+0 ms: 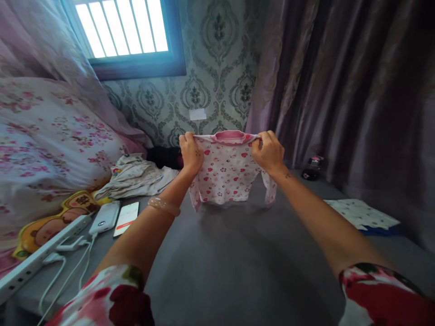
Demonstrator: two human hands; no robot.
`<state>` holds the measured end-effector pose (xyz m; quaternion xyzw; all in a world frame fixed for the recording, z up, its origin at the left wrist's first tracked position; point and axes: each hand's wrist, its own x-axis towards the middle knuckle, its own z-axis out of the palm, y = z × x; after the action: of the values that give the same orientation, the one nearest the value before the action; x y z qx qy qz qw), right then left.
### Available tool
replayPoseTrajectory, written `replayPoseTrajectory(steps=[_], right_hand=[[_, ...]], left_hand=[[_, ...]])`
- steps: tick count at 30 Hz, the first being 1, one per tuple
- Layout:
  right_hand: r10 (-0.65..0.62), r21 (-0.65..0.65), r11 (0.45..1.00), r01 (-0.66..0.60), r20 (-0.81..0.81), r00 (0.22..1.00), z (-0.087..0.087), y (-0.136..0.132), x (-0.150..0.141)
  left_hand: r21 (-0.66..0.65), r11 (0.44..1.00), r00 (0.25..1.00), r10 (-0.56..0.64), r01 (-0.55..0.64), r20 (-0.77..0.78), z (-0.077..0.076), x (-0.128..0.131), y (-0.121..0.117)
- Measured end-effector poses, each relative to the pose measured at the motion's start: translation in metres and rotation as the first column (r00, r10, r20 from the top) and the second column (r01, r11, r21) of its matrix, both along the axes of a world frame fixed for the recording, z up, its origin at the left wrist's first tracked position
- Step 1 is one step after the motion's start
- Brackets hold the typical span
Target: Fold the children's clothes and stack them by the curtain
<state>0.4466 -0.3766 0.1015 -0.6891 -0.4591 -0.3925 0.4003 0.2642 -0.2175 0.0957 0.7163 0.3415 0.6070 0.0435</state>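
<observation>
A small long-sleeved shirt (224, 174), white with red and pink prints and a pink collar, hangs stretched between my two hands. My left hand (191, 155) pinches it at the left shoulder. The opposite shoulder is gripped by my right hand (268, 153), fingers closed on the cloth. Both sleeves dangle at the sides, and the hem hangs just above or against the grey surface (238, 262); I cannot tell which. A bangle (164, 206) circles my left wrist.
Crumpled clothes (139, 178) lie at left, near a phone (127, 218), a power bank (104, 217) and a power strip (44, 256) with white cables. Folded cloth (362, 213) lies at right; a dark bottle (312, 168) stands by the curtain (340, 90).
</observation>
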Motion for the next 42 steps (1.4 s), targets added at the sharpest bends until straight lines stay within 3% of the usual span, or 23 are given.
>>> replayPoseTrajectory(steps=[5, 10, 18, 21, 25, 27, 29, 33, 36, 39, 42], right_hand=[[-0.033, 0.009, 0.999, 0.032, 0.128, 0.991, 0.003, -0.027, -0.011], [-0.066, 0.036, 0.998, 0.060, 0.199, 0.978, 0.014, -0.064, -0.033], [-0.091, 0.020, 0.996, 0.088, 0.257, 0.962, 0.057, -0.115, -0.066], [-0.045, -0.078, 0.995, 0.062, 0.204, 0.978, 0.072, -0.119, -0.064], [-0.055, -0.274, 0.960, 0.067, 0.049, 0.997, 0.070, -0.099, -0.049], [-0.092, -0.389, 0.918, 0.075, -0.023, 0.996, 0.055, -0.080, -0.038], [-0.119, -0.504, 0.861, 0.063, -0.080, 0.990, 0.030, -0.059, -0.026], [-0.147, -0.621, 0.783, 0.037, -0.128, 0.981, -0.037, -0.023, -0.009], [-0.159, -0.639, 0.768, 0.047, -0.120, 0.980, -0.084, -0.008, -0.003], [-0.157, -0.618, 0.783, 0.075, -0.080, 0.984, -0.115, 0.000, 0.003], [-0.157, -0.620, 0.779, 0.097, -0.043, 0.987, -0.133, 0.006, 0.010]], left_hand=[[0.240, 0.970, 0.997, 0.056, -0.042, -0.056, -0.001, -0.035, -0.020], [0.373, 0.927, 0.987, 0.104, -0.051, -0.123, 0.005, -0.077, -0.056], [0.549, 0.830, 0.959, 0.226, -0.097, -0.171, 0.040, -0.133, -0.111], [0.594, 0.796, 0.938, 0.286, -0.119, -0.195, 0.055, -0.142, -0.116], [0.542, 0.838, 0.921, 0.253, -0.056, -0.296, 0.056, -0.130, -0.093], [0.452, 0.892, 0.899, 0.197, 0.002, -0.392, 0.041, -0.115, -0.073], [0.333, 0.943, 0.874, 0.136, 0.031, -0.467, 0.015, -0.097, -0.050], [0.151, 0.987, 0.812, 0.048, 0.050, -0.582, -0.057, -0.063, -0.012], [0.025, 0.999, 0.759, 0.000, 0.021, -0.652, -0.104, -0.044, 0.003], [-0.050, 0.998, 0.742, -0.014, -0.027, -0.671, -0.133, -0.032, 0.008], [-0.096, 0.994, 0.734, -0.033, -0.044, -0.678, -0.147, -0.023, 0.009]])
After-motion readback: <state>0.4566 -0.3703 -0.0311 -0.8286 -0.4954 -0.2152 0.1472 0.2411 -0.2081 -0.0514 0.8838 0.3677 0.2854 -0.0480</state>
